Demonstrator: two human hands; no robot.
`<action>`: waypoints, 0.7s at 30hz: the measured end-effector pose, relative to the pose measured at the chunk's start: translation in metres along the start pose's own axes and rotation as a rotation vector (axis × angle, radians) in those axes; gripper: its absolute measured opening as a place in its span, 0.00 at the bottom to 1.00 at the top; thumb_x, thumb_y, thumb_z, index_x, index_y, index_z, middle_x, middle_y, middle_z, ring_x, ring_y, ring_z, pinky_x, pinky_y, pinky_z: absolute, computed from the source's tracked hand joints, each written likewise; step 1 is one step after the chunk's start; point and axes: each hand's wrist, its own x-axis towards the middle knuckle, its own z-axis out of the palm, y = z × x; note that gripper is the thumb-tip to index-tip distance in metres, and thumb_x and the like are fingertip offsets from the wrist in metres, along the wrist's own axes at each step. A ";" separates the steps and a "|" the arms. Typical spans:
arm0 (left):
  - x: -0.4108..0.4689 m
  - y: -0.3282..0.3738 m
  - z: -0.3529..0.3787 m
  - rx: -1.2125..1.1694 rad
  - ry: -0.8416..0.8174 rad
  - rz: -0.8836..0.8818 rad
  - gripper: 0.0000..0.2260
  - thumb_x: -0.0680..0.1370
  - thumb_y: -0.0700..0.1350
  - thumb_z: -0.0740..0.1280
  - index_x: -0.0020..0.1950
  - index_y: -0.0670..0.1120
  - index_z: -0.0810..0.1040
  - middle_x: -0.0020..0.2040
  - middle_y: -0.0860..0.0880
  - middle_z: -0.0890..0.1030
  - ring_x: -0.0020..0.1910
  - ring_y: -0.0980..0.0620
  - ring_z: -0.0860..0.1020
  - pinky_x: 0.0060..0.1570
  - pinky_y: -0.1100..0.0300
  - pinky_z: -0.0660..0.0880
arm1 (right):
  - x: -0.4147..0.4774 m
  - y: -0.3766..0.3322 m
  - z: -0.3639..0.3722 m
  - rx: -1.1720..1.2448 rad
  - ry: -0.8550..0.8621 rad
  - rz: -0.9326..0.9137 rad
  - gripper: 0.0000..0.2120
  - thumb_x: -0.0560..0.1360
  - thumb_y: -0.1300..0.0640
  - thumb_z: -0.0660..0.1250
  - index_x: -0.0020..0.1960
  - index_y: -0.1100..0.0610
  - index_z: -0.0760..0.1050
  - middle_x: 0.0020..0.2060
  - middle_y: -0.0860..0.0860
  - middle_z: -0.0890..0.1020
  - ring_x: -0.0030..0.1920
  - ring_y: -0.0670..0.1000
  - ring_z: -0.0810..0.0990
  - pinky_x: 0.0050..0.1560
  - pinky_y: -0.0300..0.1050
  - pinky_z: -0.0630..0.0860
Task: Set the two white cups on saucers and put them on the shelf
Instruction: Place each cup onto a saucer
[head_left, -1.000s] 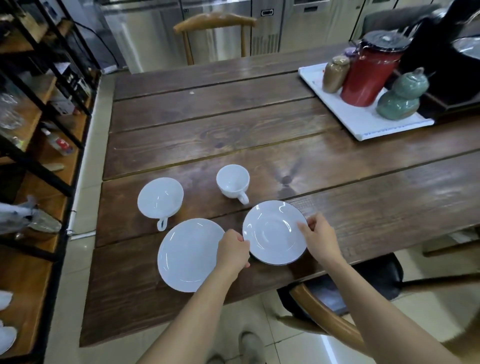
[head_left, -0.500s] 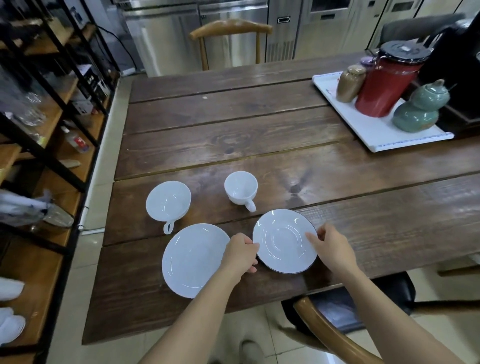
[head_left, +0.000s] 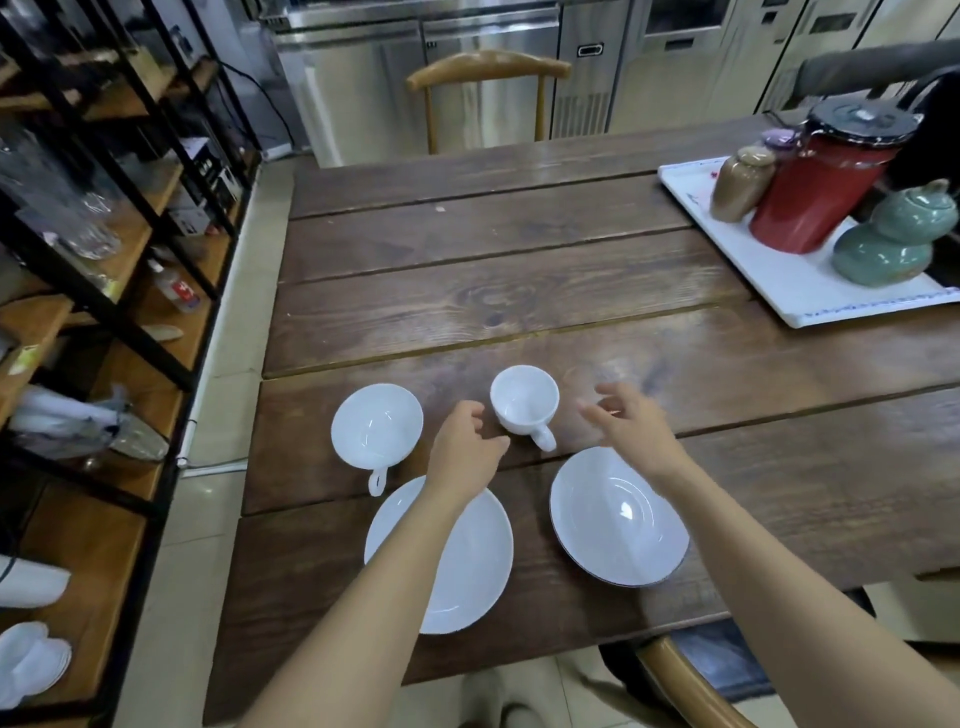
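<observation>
Both hands are empty, the left hand (head_left: 464, 448) loosely curled and the right hand (head_left: 635, 427) spread wide, flanking the smaller white cup (head_left: 524, 403) at centre frame, seemingly to lift it onto the right saucer (head_left: 618, 515) below.

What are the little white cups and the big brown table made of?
The two white cups look like glazed ceramic or porcelain: smooth, bright white, with soft shine inside, though opaque white glass would look similar. The table looks like dark-stained wood: separate planks with gaps, wavy grain and a knot, with a slight sheen that hints at varnish.
</observation>
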 end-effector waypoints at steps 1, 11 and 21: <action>0.006 0.002 -0.002 -0.128 -0.027 -0.049 0.24 0.76 0.44 0.68 0.71 0.46 0.66 0.69 0.46 0.72 0.65 0.46 0.72 0.64 0.52 0.70 | 0.001 -0.008 0.006 0.100 -0.021 0.049 0.26 0.71 0.42 0.68 0.64 0.54 0.71 0.55 0.51 0.78 0.59 0.54 0.77 0.61 0.57 0.75; 0.040 0.006 -0.004 -0.533 -0.290 -0.227 0.27 0.78 0.53 0.63 0.76 0.51 0.60 0.76 0.48 0.62 0.74 0.46 0.62 0.71 0.47 0.62 | 0.033 -0.035 0.040 0.295 -0.215 0.295 0.21 0.79 0.44 0.58 0.64 0.56 0.70 0.56 0.53 0.77 0.54 0.52 0.76 0.48 0.44 0.74; 0.048 0.008 0.000 -0.701 -0.306 -0.220 0.12 0.79 0.41 0.63 0.63 0.46 0.75 0.64 0.43 0.76 0.63 0.45 0.74 0.59 0.52 0.73 | 0.039 -0.040 0.044 0.283 -0.144 0.295 0.21 0.77 0.44 0.60 0.60 0.58 0.75 0.47 0.55 0.81 0.49 0.55 0.81 0.49 0.49 0.78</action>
